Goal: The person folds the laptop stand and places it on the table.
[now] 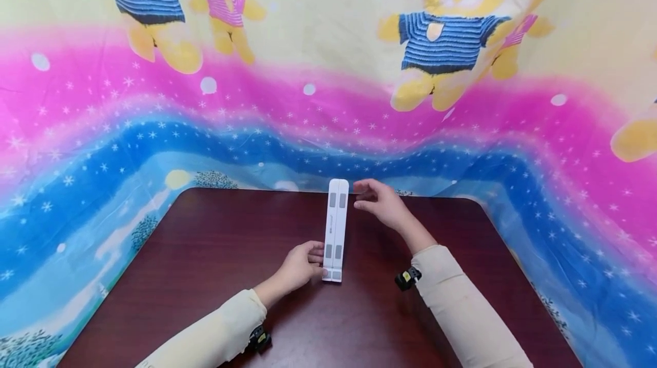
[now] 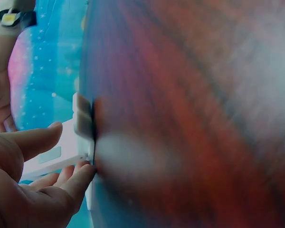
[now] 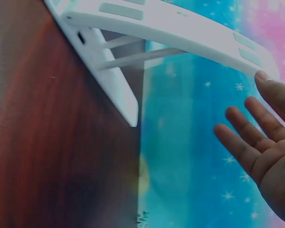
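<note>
A white folding laptop stand point(image 1: 336, 231) with grey pads stands on the table, its narrow arm slanting up over a base bar. Thin struts point(image 3: 142, 58) join arm and base in the right wrist view. My left hand point(image 1: 299, 265) holds the stand low at its near end. In the left wrist view its thumb point(image 2: 42, 140) lies over one side and the fingertips point(image 2: 85, 173) reach the hinge from the other. Beside the stand's raised top is my right hand point(image 1: 382, 202), fingers loosely spread, with its thumb tip point(image 3: 262, 76) right at the arm's edge.
The dark red-brown table point(image 1: 231, 231) has rounded far corners. A printed cloth point(image 1: 308, 100) with bears and snowflakes hangs around its back and sides. Each wrist wears a small black camera, such as the right one point(image 1: 408, 279).
</note>
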`<action>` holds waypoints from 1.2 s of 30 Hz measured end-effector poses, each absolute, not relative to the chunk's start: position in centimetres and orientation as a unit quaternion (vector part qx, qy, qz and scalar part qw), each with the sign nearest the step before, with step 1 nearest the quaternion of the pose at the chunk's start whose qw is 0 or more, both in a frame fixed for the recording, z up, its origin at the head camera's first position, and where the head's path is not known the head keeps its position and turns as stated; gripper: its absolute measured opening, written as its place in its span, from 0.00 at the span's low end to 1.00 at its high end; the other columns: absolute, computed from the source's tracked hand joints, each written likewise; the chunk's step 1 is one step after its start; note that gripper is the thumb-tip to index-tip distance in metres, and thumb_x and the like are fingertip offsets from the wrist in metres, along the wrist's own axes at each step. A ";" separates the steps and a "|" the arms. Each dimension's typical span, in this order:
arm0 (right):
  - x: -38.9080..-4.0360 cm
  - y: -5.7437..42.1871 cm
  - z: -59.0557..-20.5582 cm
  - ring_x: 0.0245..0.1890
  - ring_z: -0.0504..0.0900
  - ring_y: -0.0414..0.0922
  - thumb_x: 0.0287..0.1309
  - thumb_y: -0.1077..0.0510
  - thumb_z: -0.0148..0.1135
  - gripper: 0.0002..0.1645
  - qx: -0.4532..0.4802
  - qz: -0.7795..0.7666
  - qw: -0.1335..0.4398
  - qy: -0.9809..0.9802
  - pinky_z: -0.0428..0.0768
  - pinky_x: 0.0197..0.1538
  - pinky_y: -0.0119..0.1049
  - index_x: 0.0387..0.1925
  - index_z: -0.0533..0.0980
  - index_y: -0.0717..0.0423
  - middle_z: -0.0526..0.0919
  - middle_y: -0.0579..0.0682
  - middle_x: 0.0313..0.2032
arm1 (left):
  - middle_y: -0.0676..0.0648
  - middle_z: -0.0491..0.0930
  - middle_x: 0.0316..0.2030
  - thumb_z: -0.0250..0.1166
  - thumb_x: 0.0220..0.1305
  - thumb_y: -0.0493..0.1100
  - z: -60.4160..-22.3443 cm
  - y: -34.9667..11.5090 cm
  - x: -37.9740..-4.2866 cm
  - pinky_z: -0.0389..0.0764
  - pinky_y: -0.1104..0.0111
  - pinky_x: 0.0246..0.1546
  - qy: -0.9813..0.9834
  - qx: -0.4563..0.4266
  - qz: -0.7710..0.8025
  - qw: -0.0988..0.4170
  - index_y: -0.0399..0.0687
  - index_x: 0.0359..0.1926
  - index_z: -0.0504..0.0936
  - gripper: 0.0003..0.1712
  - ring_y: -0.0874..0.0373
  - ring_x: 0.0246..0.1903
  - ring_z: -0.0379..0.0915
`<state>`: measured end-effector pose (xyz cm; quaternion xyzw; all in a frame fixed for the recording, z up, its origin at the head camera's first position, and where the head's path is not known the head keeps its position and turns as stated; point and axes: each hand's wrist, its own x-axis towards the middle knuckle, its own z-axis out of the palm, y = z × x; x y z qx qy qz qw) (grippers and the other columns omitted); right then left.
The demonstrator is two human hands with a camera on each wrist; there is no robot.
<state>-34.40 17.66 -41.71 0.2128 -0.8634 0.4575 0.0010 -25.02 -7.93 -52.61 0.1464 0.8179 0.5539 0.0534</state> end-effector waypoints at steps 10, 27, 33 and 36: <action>-35.6 16.5 -40.1 0.59 0.83 0.56 0.67 0.58 0.68 0.30 0.242 0.464 -0.014 -0.852 0.83 0.58 0.50 0.66 0.76 0.29 0.81 0.48 0.61 | 0.37 0.83 0.50 0.79 0.45 0.26 -52.9 -7.5 -24.8 0.85 0.62 0.51 0.833 0.145 0.531 0.051 0.30 0.61 0.76 0.39 0.46 0.49 0.82; -35.3 16.2 -40.1 0.56 0.84 0.53 0.64 0.59 0.70 0.28 0.244 0.428 0.031 -0.870 0.86 0.53 0.47 0.64 0.80 0.40 0.85 0.46 0.56 | 0.39 0.82 0.46 0.80 0.46 0.28 -52.7 -8.0 -25.5 0.86 0.63 0.48 0.844 0.202 0.492 0.064 0.31 0.55 0.80 0.33 0.44 0.47 0.83; -34.9 16.7 -40.0 0.59 0.83 0.51 0.63 0.60 0.71 0.28 0.246 0.426 0.033 -0.870 0.85 0.55 0.47 0.64 0.80 0.42 0.85 0.46 0.57 | 0.40 0.82 0.48 0.80 0.47 0.27 -52.4 -8.8 -26.2 0.86 0.65 0.48 0.841 0.228 0.481 0.099 0.32 0.55 0.79 0.32 0.46 0.48 0.84; -34.6 17.0 -39.9 0.61 0.82 0.51 0.63 0.60 0.71 0.27 0.243 0.419 0.035 -0.874 0.85 0.56 0.47 0.64 0.80 0.42 0.85 0.45 0.57 | 0.40 0.82 0.49 0.79 0.48 0.28 -52.3 -9.1 -26.5 0.86 0.64 0.48 0.839 0.237 0.476 0.113 0.33 0.56 0.79 0.32 0.47 0.48 0.84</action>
